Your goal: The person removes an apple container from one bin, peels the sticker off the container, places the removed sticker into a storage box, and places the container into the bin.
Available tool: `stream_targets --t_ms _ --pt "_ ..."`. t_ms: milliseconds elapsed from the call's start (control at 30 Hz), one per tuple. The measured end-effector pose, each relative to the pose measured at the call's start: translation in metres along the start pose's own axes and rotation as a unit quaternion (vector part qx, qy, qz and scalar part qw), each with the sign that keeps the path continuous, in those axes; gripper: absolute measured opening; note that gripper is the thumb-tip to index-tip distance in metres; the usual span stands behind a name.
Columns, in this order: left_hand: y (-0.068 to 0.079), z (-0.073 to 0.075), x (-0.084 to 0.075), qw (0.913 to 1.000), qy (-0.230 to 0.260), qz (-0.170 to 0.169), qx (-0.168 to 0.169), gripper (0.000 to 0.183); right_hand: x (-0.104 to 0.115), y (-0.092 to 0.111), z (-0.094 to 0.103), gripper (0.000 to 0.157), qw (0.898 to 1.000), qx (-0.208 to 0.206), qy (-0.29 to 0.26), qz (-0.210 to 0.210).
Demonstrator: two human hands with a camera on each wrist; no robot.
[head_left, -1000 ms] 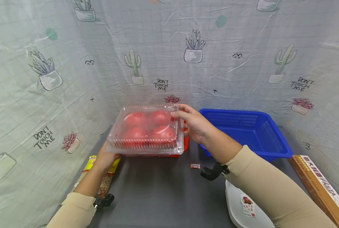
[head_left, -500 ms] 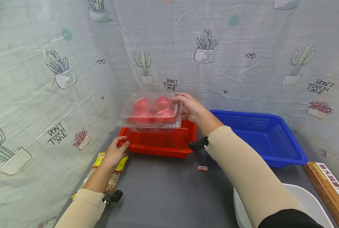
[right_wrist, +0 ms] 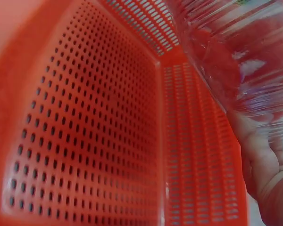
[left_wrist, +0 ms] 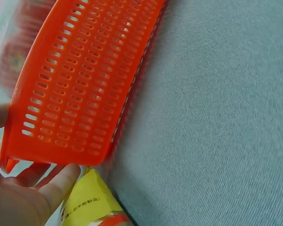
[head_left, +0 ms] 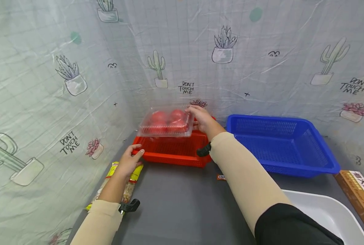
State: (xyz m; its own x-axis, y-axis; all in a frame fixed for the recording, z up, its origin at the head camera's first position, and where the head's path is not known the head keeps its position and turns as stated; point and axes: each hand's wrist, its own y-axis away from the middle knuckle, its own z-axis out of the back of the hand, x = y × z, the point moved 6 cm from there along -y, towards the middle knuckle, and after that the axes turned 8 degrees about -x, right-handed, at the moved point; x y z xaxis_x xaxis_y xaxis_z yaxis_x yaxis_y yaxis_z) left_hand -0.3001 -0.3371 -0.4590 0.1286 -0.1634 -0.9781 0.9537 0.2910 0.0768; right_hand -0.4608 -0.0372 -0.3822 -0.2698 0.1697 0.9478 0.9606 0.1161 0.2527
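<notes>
My right hand grips the right end of a clear plastic box with red tomatoes inside. The box is held above the back part of a red slotted basket, apart from the basket floor. In the right wrist view, the fingers lie along the box's edge beside the basket wall. At the basket's front left corner, my left hand pinches the rim. The left wrist view shows fingers below that rim and another finger against its side.
A blue basket stands to the right. A yellow-topped food bag lies under the left forearm. An orange wrapper is half hidden by the right sleeve. A white tub and a pasta box are at lower right.
The tomato box has moved back and away, over the red basket, which now shows more. My left hand has left the box and taken the basket's corner. The head view has turned right.
</notes>
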Motion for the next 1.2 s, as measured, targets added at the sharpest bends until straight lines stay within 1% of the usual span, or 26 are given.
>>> stream_targets --t_ms 133,300,467,633,800,933,1067,1167,1200 --pt "0.002 -0.009 -0.002 1.0 0.003 0.0 0.0 0.052 -0.014 -0.017 0.004 0.058 1.0 0.0 0.009 -0.019" --pt "-0.002 -0.018 -0.003 1.0 -0.001 -0.003 0.003 0.05 -0.026 -0.027 0.015 0.053 0.999 -0.01 0.014 -0.029" --pt "-0.007 -0.019 -0.006 0.9999 -0.01 -0.004 0.001 0.049 -0.028 -0.03 0.022 0.052 0.999 -0.004 0.025 -0.031" --pt "-0.005 -0.017 -0.004 1.0 0.005 0.001 -0.001 0.048 -0.032 -0.031 0.024 0.06 0.997 0.015 0.06 -0.041" --pt "-0.001 -0.012 0.0 0.9999 0.015 0.007 -0.003 0.049 -0.039 -0.033 0.02 0.069 0.995 0.048 0.09 -0.016" --pt "-0.002 -0.008 0.0 0.9998 0.013 0.011 -0.004 0.049 -0.043 -0.036 0.018 0.07 0.989 0.068 0.131 0.016" --pt "-0.004 -0.004 0.001 0.9999 0.009 0.01 -0.009 0.048 -0.044 -0.036 0.017 0.07 0.979 0.065 0.189 0.047" --pt "-0.004 0.0 0.002 0.9998 0.014 0.009 -0.013 0.048 -0.043 -0.033 0.013 0.07 0.971 0.062 0.225 0.057" --pt "-0.003 0.001 0.003 0.9997 0.017 0.009 -0.014 0.049 -0.043 -0.032 0.012 0.07 0.97 0.063 0.229 0.056"
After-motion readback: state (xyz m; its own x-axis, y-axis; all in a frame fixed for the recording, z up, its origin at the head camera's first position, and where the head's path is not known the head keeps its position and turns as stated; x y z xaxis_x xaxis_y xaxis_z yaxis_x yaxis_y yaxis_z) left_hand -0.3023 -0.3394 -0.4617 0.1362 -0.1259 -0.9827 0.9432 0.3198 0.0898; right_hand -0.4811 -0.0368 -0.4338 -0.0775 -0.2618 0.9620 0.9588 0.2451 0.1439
